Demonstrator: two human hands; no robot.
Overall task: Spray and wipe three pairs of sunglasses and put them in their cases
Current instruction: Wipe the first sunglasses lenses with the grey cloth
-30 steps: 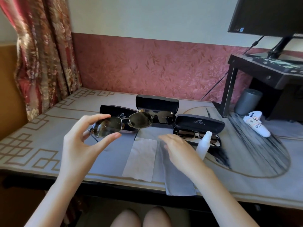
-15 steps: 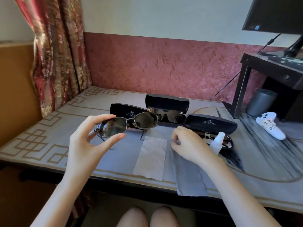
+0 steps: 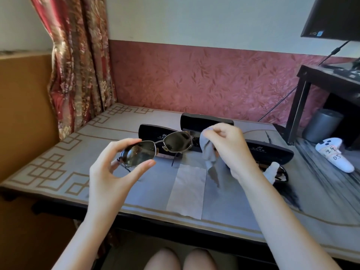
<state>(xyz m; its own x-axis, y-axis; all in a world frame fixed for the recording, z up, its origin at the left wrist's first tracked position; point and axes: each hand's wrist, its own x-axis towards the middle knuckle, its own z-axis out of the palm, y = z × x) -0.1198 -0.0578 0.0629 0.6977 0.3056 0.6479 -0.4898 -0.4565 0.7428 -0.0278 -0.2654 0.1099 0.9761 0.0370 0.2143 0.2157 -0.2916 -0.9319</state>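
Over a patterned tabletop, the left hand is raised, pinching one lens rim of the metal-framed sunglasses, thumb below and fingers above. Just beside them, the right hand grips a grey cloth in curled fingers, held above the open black cases.

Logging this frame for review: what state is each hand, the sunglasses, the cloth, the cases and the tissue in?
left hand: pinches the sunglasses by one lens.
sunglasses: held up, arms unfolded.
right hand: grips the grey cloth.
grey cloth: bunched, hanging from the hand.
left case: open.
middle case: open.
right case: open, another pair inside.
white tissue: flat on the table.
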